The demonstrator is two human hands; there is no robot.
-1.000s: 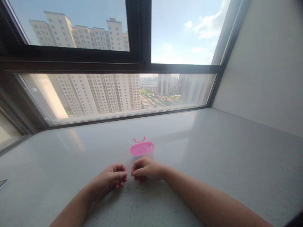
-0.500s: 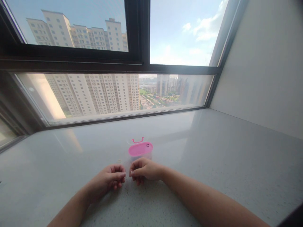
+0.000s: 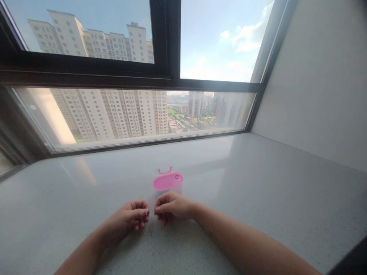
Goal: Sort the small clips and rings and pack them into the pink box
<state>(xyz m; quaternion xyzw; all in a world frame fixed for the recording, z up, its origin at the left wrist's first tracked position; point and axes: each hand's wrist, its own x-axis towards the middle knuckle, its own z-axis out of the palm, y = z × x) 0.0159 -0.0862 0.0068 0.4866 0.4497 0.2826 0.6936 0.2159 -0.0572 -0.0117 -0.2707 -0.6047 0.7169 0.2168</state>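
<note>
My left hand [image 3: 132, 215] is closed in a pinch, thumb against the fingers, just above the speckled pale sill. Facing it across a narrow gap, my right hand [image 3: 171, 207] pinches too, with something tiny and pale at its fingertips, too small to name. What the left fingers hold, if anything, I cannot make out. Behind my right hand stands a small oval container with a pink lid [image 3: 168, 181], its lower front partly hidden by that hand. A curved pink handle [image 3: 165, 170] shows just beyond the lid. A small pale loop-like thing [image 3: 142, 196] lies behind my left hand.
The sill [image 3: 258, 191] spreads out around my hands. A dark window frame [image 3: 137, 147] borders its far side, with tall buildings outside. A white wall [image 3: 315, 95] closes off the right.
The whole view has shifted slightly, so hands and container appear a little further left. Both hands keep their pinch, and the gap between them is about the same.
</note>
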